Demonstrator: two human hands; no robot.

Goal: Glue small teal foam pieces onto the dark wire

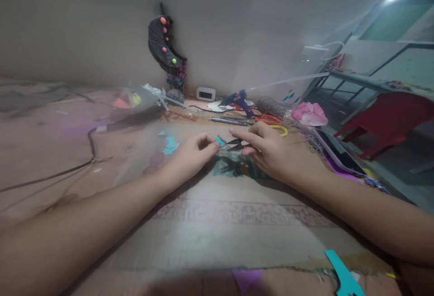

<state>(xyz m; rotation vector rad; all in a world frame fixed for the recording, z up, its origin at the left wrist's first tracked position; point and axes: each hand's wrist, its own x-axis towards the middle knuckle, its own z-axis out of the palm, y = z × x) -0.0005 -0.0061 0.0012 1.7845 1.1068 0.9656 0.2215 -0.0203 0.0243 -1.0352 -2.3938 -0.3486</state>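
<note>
- Cardboard sheet (217, 232) lay flat under both arms, w/ teal offcuts (170, 145) just beyond L hand.
- R hand (271, 151) was curled round black snips (237, 143), index finger stretched out over them.
- L hand (190, 158) pinched teal scrap (220, 141) btwn thumb & fingertips, right at snip tips.

clock (205, 93) left of glue gun (237, 100) | snips (237, 143) before it | tablet (334, 151) right

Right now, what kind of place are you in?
Probably a home craft corner: blue glue gun, orange-handled scissors, teal paper scraps; left hand pinches a teal piece, right hand holds black snips.
</note>
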